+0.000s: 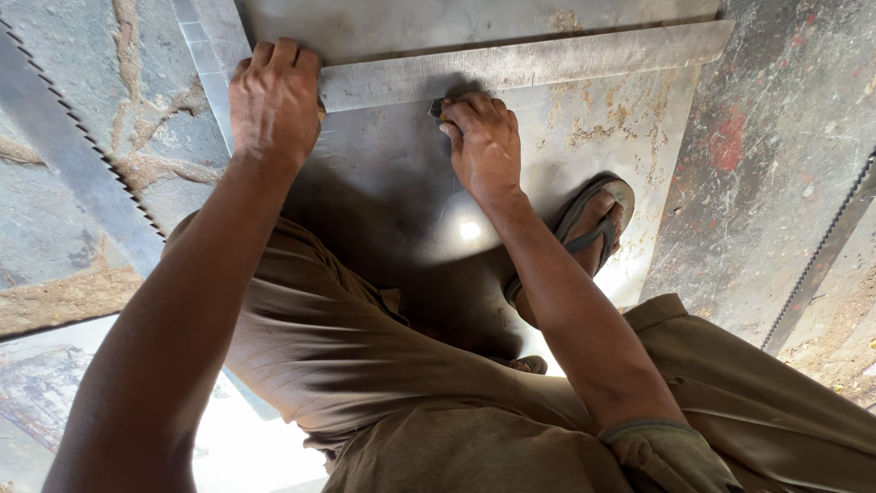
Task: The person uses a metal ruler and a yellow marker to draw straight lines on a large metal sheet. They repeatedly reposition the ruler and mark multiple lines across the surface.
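Straightedge (547, 62) under both hands (274, 96)

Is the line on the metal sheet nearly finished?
Set up: the ruler lies across the sheet, pressed down by the left hand. In hand: the right hand holds a small marker against the ruler's edge. No drawn line shows, so I cannot tell how much remains.

1 head view, looking steeply down, close over metal sheet (401, 183) — floor level
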